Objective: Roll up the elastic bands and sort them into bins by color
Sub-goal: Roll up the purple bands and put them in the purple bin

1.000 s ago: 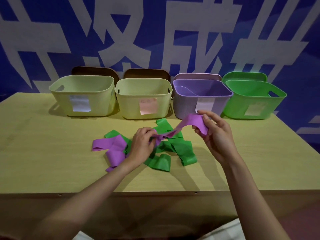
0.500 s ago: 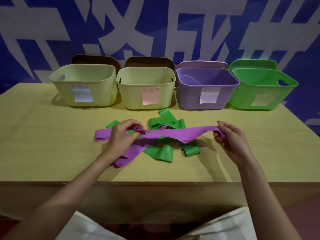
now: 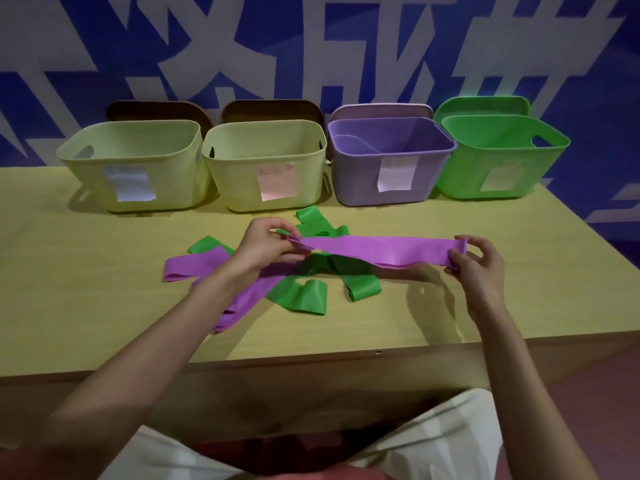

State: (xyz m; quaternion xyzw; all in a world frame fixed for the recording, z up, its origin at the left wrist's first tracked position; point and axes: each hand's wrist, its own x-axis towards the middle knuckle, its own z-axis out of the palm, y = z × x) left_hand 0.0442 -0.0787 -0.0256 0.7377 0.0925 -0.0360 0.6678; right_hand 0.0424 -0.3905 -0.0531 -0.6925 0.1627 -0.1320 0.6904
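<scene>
A purple elastic band [image 3: 381, 251] stretches flat above the table between both hands. My left hand [image 3: 266, 247] pinches it near its middle, and the rest trails down-left across the wooden table [image 3: 86, 289]. My right hand [image 3: 474, 265] pinches the band's right end, where a small curl shows. Under the band lies a tangle of green bands [image 3: 304, 296]. At the back stand a purple bin [image 3: 391, 168] and a green bin [image 3: 498, 157], each with a paper label.
Two pale yellow-green bins [image 3: 135, 164] [image 3: 266, 164] stand left of the purple bin, all in a row against the blue and white wall. Lids lean behind the bins. The table's front edge runs just below my forearms.
The hands moved apart, pulling the purple band from a loose arc into a flat, straight strip. My right hand shifted right and the view tilted down a little.
</scene>
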